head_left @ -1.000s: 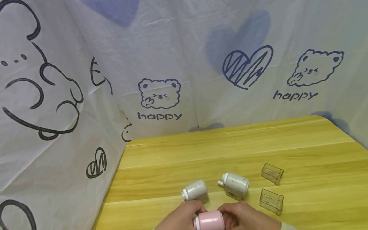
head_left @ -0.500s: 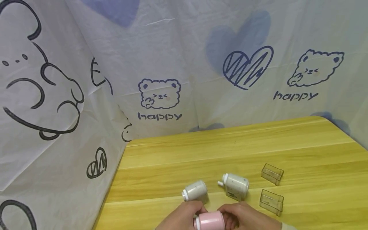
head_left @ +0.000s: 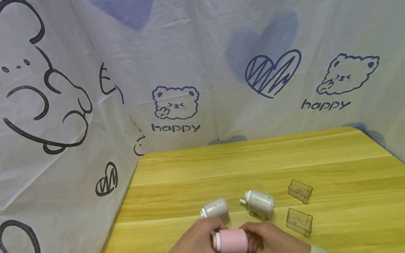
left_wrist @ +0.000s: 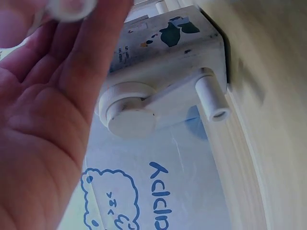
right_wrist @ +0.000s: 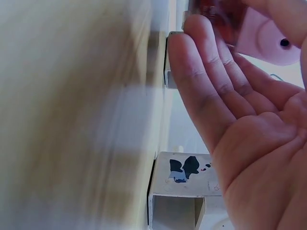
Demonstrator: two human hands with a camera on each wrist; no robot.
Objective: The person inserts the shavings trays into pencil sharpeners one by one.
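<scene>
Both hands hold a pink pencil sharpener (head_left: 233,241) with a white collar, low in the head view. My left hand (head_left: 199,236) grips its collar end, and my right hand (head_left: 272,237) holds the other end. In the right wrist view, the sharpener's pink end (right_wrist: 268,40) shows between thumb and fingers, beside a dark reddish see-through part (right_wrist: 223,19). Past my left hand (left_wrist: 57,105), the left wrist view shows a white crank sharpener (left_wrist: 168,52) with its crank handle (left_wrist: 211,98). The pink sharpener's underside is hidden in the head view.
Two pale sharpeners, one at left (head_left: 216,209) and one at right (head_left: 260,204), lie just beyond the hands on the wooden table (head_left: 177,175). Two clear brownish drawers, a far one (head_left: 299,191) and a near one (head_left: 299,221), are to their right. Printed cloth (head_left: 209,70) hangs behind.
The pink sharpener has risen slightly in the hands, and my left hand has shifted up a little with it. The other sharpeners and drawers stay where they were.
</scene>
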